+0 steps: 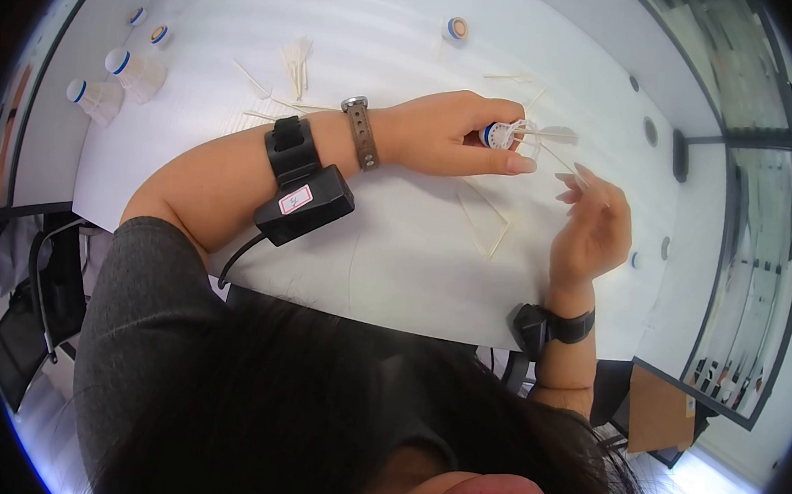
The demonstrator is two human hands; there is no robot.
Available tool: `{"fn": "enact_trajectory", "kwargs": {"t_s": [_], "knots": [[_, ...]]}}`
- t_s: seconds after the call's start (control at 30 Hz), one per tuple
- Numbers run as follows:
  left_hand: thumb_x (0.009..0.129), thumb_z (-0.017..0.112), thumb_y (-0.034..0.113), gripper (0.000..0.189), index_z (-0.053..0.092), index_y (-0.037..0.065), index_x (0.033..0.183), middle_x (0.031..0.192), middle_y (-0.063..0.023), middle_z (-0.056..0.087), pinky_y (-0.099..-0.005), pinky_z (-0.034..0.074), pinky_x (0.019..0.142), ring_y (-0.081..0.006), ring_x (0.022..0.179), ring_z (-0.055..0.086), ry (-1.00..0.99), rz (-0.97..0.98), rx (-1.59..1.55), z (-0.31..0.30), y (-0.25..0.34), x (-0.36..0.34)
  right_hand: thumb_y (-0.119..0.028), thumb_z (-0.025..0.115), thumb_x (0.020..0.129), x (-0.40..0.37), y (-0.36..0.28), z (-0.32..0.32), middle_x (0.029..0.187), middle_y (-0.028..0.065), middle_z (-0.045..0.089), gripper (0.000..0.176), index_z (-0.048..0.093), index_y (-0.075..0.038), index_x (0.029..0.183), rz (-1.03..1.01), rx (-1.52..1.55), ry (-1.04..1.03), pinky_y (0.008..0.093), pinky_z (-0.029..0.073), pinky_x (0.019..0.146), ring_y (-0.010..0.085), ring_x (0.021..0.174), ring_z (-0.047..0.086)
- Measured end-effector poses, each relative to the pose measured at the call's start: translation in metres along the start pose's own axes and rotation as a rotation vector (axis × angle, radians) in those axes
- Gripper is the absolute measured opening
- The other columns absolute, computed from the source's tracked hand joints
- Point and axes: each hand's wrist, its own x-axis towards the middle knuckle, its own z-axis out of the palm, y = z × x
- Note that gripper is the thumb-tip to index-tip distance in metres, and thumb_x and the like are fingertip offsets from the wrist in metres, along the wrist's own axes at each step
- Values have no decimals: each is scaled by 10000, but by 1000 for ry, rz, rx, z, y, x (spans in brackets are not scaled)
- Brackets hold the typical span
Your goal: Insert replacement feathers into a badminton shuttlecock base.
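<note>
My left hand (463, 137) reaches across the table from the left, thumb and fingers closed around a shuttlecock head (497, 136) with a blue band and a ring of small holes. A white frame-like part sits at its right side, and a pale feather (558, 135) sticks out to the right. Just to the right and nearer to me is my right hand (597, 222), its fingers pinched on a thin white feather shaft (563, 160) that slants up toward the shuttlecock head. On the table below lie several loose thin white shafts (505, 227).
Two white shuttlecocks with blue bands (138, 75) stand at the left, with two small corks (160, 35) behind them. Another cork (455, 29) stands at the back. A bunch of feathers (297, 64) lies beyond my left forearm. Grey partition walls (679, 74) border the white table (396, 247).
</note>
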Motion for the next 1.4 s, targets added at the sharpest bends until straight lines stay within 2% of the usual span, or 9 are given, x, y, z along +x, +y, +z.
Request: {"fn": "enact_trajectory", "kwargs": {"t_s": [0.1,0.17,0.57,0.67,0.77,0.9,1.03,1.27,1.4], "knots": [[912,642,502,451,590,54,921,659,-48,544,-295,377,550,-149,579,473,-15,-1,-9,0,-1,1,-32,547,978,0,1,-1,877,146,693,152,661,62,1013,25,-14,-16,258,527,588,182,697,675],[921,652,372,324,540,68,912,710,-15,504,-272,365,567,-121,615,427,-42,-12,19,-1,1,0,-32,546,979,1,0,0,861,137,689,152,664,59,1006,49,-18,-17,253,524,594,176,693,673],[873,708,318,332,524,71,997,696,-16,549,-270,349,520,-111,544,430,-33,-28,39,0,-1,0,7,593,933,1,1,-1,756,85,701,72,662,18,921,-11,-26,-35,232,466,555,122,617,609],[888,699,299,329,518,68,1036,728,-16,573,-259,391,546,-104,575,473,-36,-96,35,-2,6,0,15,612,914,2,-1,-1,754,83,705,47,658,10,906,-42,-37,-39,231,451,541,127,602,599],[898,690,291,325,516,65,1053,768,-18,587,-256,398,557,-91,600,486,-23,-83,-2,-1,2,0,36,630,887,6,-3,-5,757,95,704,30,644,12,876,-218,-179,-142,237,452,540,154,598,604],[903,688,282,325,499,65,1055,787,-17,574,-248,403,569,-89,617,486,-28,-84,-7,0,0,1,53,671,840,6,-2,-4,738,113,692,67,622,7,841,-282,-191,-133,268,469,540,206,606,623],[912,690,282,321,484,69,1034,756,-5,538,-242,398,568,-78,613,464,-35,-113,7,-1,2,1,72,725,763,17,-12,-3,737,98,679,156,641,-7,869,-502,-339,-184,295,489,550,237,614,635],[916,693,299,345,486,65,1062,803,-8,541,-238,405,583,-67,629,461,-20,-109,2,1,-2,1,64,708,794,10,-7,-8,779,117,705,109,635,6,852,-381,-318,-61,303,522,577,244,644,656],[919,690,318,353,489,66,1065,778,1,539,-242,405,585,-70,634,466,-20,-110,18,0,0,1,68,704,800,17,-7,-7,784,122,707,113,639,9,871,-441,-325,-99,304,525,578,249,643,659]]}}
